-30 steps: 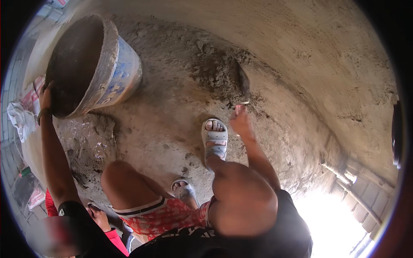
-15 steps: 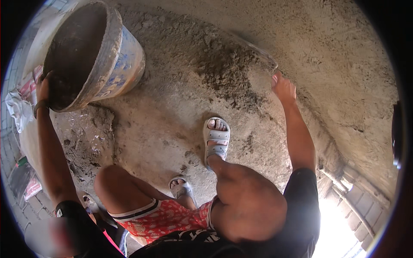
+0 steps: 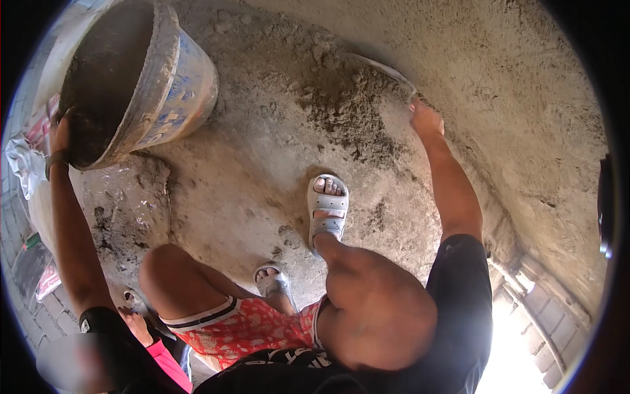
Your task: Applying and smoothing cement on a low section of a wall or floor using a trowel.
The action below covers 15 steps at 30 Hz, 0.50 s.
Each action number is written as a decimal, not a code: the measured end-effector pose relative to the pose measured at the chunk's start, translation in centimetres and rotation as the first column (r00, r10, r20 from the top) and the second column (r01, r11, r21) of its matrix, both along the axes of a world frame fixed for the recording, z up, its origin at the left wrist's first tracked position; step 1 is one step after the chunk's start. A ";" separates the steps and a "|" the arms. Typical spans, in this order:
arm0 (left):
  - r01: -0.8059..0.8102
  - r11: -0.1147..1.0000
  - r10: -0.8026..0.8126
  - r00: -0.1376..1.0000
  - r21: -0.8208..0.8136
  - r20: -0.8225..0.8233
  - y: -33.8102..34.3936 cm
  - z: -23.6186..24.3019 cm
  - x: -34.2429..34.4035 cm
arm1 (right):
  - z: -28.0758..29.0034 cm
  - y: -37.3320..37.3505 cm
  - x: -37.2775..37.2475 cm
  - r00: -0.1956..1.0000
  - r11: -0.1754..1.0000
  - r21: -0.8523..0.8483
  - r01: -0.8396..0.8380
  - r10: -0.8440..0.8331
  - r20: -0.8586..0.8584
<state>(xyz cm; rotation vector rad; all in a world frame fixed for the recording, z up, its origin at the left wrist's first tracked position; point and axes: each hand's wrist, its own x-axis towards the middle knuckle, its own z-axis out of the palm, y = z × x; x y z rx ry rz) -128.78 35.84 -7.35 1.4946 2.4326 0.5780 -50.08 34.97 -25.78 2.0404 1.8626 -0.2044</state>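
Note:
A large, pale bucket [image 3: 190,85] with blue markings tilts on its side at the upper left, its mouth facing left and its inside coated with dark mud. My left hand [image 3: 62,134] is closed on the bucket's rim at the near left of the mouth. Over at the right, my right hand [image 3: 426,119] is closed round the handle of a trowel [image 3: 387,70]. The thin blade shows nearly edge-on, low along the base of the rough wall [image 3: 512,105]. Beside it on the floor lies a patch of damp, crumbly mortar [image 3: 351,115].
My sandalled feet stand on the dusty floor [image 3: 230,190]. A wet mortar heap [image 3: 131,197] lies below the bucket, beside a white and red sack [image 3: 29,167]. Another person's hand [image 3: 136,325] and pink sleeve show at the lower left. Poles [image 3: 541,322] lean at the lower right.
My right hand and the trowel have moved a little farther away and left along the wall's base. The bucket and my left hand sit slightly farther left. The other person's hand has come into view.

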 end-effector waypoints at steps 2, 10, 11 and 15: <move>-0.021 1.000 0.021 0.999 0.008 -0.031 -0.2 0.2 -0.4 | -0.5 -2.0 2.8 0.996 0.995 -0.057 0.088 -0.087 0.023; 0.001 0.999 0.000 1.000 0.044 -0.021 0.6 0.1 0.0 | 0.0 -14.9 14.1 0.996 0.997 -0.011 0.076 -0.075 0.045; 0.020 0.999 -0.022 0.997 0.034 0.069 0.6 0.3 -0.2 | -0.3 -15.6 14.6 0.998 0.993 0.094 0.068 -0.066 -0.021; -0.038 0.999 0.038 0.999 -0.008 0.033 0.2 0.5 -0.4 | 1.6 -10.3 5.1 0.982 0.967 0.215 0.134 -0.099 -0.162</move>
